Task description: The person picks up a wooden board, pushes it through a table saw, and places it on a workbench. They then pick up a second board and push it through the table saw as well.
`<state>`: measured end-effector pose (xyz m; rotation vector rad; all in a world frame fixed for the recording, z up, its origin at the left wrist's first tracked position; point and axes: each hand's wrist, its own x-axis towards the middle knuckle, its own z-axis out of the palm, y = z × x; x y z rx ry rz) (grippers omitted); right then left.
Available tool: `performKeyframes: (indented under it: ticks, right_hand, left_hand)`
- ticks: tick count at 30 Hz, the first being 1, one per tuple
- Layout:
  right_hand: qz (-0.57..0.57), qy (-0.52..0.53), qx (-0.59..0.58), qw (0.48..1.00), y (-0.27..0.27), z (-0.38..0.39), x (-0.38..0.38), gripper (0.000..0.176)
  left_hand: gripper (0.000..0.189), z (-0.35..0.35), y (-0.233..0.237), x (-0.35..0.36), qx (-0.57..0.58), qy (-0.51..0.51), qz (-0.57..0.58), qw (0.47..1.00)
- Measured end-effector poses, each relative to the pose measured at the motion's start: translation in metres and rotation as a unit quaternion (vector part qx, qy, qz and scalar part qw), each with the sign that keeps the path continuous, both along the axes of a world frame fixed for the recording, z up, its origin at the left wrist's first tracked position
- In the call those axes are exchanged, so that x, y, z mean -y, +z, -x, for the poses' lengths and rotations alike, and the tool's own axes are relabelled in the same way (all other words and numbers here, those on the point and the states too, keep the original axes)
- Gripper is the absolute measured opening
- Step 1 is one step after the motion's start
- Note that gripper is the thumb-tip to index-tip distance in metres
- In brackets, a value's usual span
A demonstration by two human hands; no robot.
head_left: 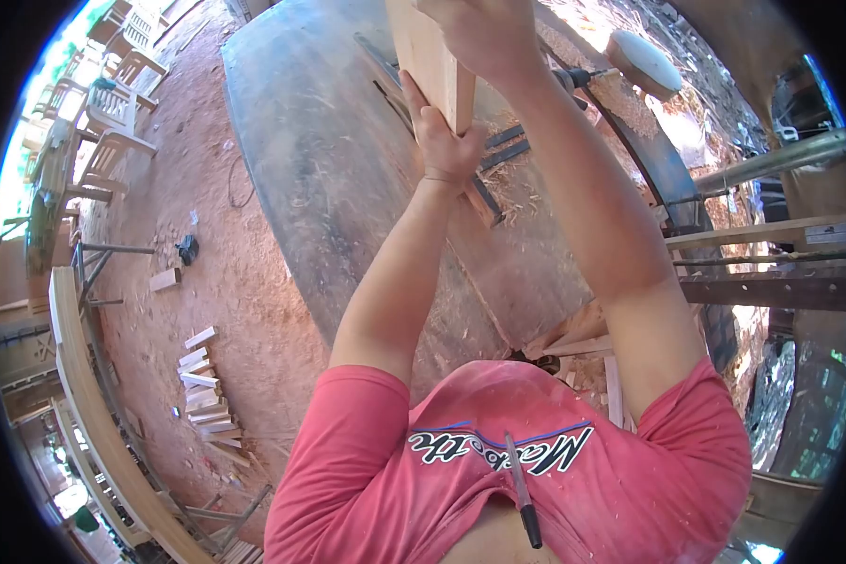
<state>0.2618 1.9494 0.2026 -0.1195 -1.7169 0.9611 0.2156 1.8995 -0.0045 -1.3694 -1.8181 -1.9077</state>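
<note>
Both my hands hold a pale wooden board (pixel 428 58) over the worktable (pixel 329 169) at the top of the view. My left hand (pixel 446 141) grips the near end from below, its thumb and fingers spread around the edges. On the board's upper right side lies my right hand (pixel 484 36), its fingers bent over the wood and partly cut off by the frame's top edge. Beneath the board, dark metal bars (pixel 506 150) and wood shavings (pixel 526 193) show on the tabletop.
Short wood pieces (pixel 202 390) lie in a row on the dirt floor at left. Long boards (pixel 103 414) rest on a stand beyond them. Wooden chairs (pixel 113 113) stand at the upper left. A metal pipe (pixel 771 162) and beams (pixel 761 289) are at right.
</note>
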Motion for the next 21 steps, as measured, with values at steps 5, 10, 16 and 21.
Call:
performKeyframes:
  ticks: [5,10,16,21]
  right_hand:
    - [-0.014,-0.035,0.009,0.999,-0.003,0.011,-0.008,0.040]
    - [-0.010,-0.027,-0.006,1.000,-0.004,0.021,-0.012,0.041]
    - [-0.003,0.009,-0.053,0.999,-0.006,0.035,-0.017,0.047]
    - [-0.005,0.020,-0.058,0.998,-0.007,0.041,-0.022,0.051]
  left_hand:
    - [0.059,0.012,-0.003,-0.007,-0.019,-0.001,-0.009,1.000]
    - [0.058,0.023,-0.006,-0.015,-0.026,-0.010,-0.020,0.999]
    - [0.058,0.033,-0.009,-0.021,-0.020,-0.007,-0.020,1.000]
    - [0.058,0.044,-0.013,-0.028,-0.016,-0.012,-0.034,0.999]
